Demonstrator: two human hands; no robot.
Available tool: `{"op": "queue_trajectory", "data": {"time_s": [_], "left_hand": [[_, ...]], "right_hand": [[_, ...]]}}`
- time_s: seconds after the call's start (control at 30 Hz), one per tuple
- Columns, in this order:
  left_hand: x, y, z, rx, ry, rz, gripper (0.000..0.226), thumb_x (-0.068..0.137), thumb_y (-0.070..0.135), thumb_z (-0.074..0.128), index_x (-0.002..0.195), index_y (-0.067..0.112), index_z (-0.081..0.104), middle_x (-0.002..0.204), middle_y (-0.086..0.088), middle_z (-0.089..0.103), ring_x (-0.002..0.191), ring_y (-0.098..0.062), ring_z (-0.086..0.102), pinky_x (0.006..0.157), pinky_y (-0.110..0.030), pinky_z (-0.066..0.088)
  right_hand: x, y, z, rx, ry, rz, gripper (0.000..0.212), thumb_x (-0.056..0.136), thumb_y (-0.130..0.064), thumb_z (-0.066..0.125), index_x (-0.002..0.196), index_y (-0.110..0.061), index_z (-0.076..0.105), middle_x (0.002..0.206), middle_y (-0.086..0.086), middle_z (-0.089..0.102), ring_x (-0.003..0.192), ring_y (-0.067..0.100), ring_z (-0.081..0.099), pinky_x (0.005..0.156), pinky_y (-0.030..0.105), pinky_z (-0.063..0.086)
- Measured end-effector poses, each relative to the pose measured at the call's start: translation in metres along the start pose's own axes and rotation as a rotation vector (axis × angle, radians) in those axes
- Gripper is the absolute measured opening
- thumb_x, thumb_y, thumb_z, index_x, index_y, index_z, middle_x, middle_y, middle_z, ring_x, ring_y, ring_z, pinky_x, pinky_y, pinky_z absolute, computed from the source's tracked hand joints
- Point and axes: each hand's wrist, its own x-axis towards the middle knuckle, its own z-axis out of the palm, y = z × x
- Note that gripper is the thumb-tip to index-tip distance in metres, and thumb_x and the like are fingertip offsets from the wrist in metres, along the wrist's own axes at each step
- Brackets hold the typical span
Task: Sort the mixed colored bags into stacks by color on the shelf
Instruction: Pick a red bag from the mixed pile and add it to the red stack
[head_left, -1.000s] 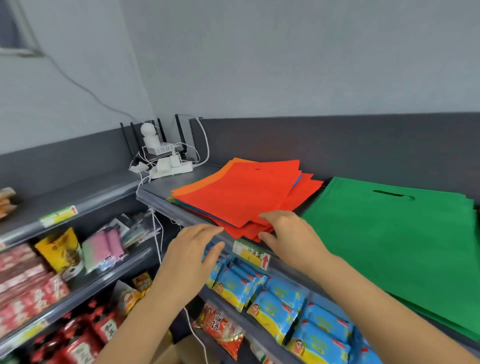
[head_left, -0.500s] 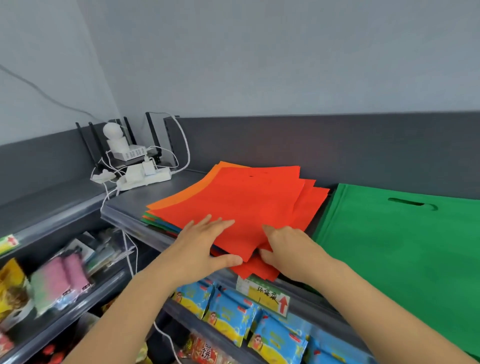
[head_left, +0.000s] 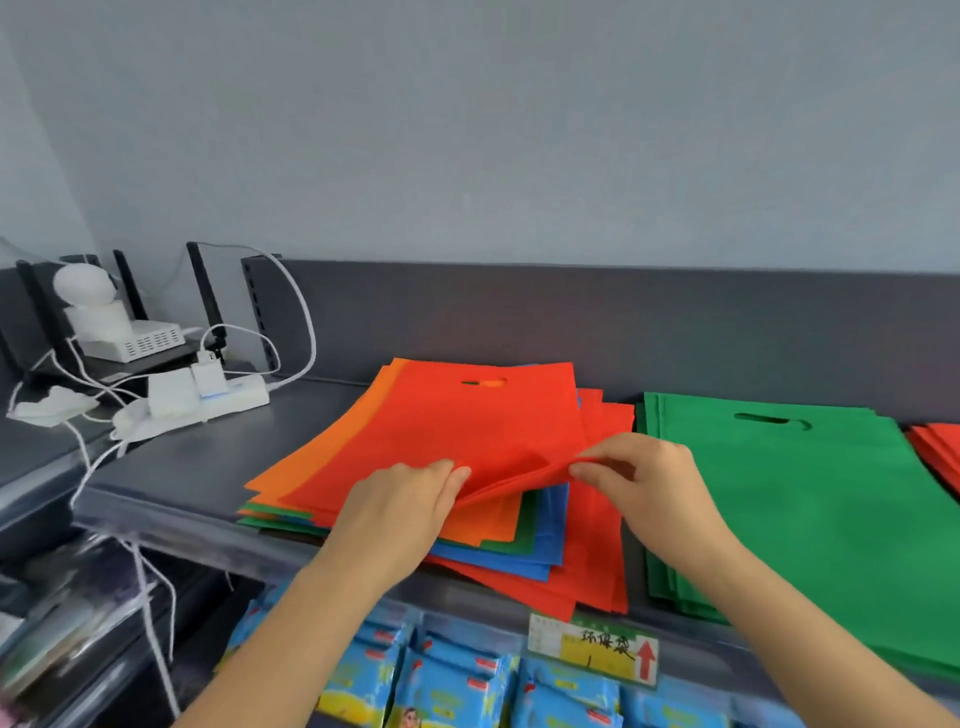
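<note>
We note a mixed pile of flat non-woven bags on the grey metal shelf (head_left: 197, 467), fanned so that orange, green and blue edges show. The top red bag (head_left: 467, 431) lies with its long axis running from near-left to far-right and its handle slot towards the back wall. Its near right corner is lifted. The right hand (head_left: 649, 483) pinches that corner between thumb and forefinger. The left hand (head_left: 400, 512) rests on the bag, fingers nearly straight, tips at the raised fold. Its thumb is hidden, so we cannot tell whether it grips. The green bag stack (head_left: 805, 509) lies just beside the pile, slot also rearward. A red bag stack (head_left: 940, 452) sits further right.
</note>
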Motion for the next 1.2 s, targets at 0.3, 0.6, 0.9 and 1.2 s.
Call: {"op": "queue_trajectory", "data": {"time_s": [0.3, 0.6, 0.9, 1.2], "left_hand": [[0.008, 0.013, 0.000, -0.078, -0.048, 0.190, 0.033, 0.095, 0.049, 0.037, 0.117, 0.031, 0.054, 0.100, 0.005, 0.067, 0.095, -0.023, 0.061, 0.065, -0.035, 0.043], [0.003, 0.036, -0.001, -0.180, -0.093, 0.392, 0.056, 0.087, 0.001, 0.040, 0.135, 0.032, 0.044, 0.132, 0.011, 0.053, 0.118, -0.014, 0.049, 0.088, -0.034, 0.044], [0.003, 0.013, -0.017, -0.566, -0.414, 0.280, 0.062, 0.078, 0.058, 0.060, 0.134, 0.047, 0.036, 0.140, 0.029, 0.033, 0.128, 0.014, 0.026, 0.108, -0.014, 0.021], [0.028, -0.003, 0.000, -0.956, -0.295, -0.554, 0.094, 0.081, 0.039, 0.068, 0.149, 0.011, 0.009, 0.152, -0.006, 0.025, 0.136, -0.021, 0.030, 0.108, -0.035, 0.028]], "right_hand": [[-0.002, -0.015, 0.005, 0.130, 0.066, 0.115, 0.014, 0.079, -0.024, 0.072, 0.093, -0.022, 0.072, 0.091, -0.009, 0.069, 0.084, 0.001, 0.062, 0.082, 0.017, 0.047], [0.006, -0.003, -0.013, 0.842, -0.242, 0.966, 0.043, 0.088, -0.022, 0.061, 0.118, 0.008, 0.052, 0.111, 0.022, 0.065, 0.088, 0.027, 0.066, 0.068, 0.034, 0.059], [-0.016, -0.004, 0.003, 0.484, -0.089, 0.641, 0.046, 0.074, 0.012, 0.067, 0.112, -0.011, 0.056, 0.103, 0.010, 0.069, 0.092, 0.027, 0.067, 0.085, 0.047, 0.054], [-0.041, 0.005, -0.047, 0.336, 0.167, 0.380, 0.048, 0.070, 0.011, 0.070, 0.098, -0.025, 0.058, 0.097, -0.002, 0.069, 0.087, 0.012, 0.066, 0.086, 0.031, 0.051]]}}
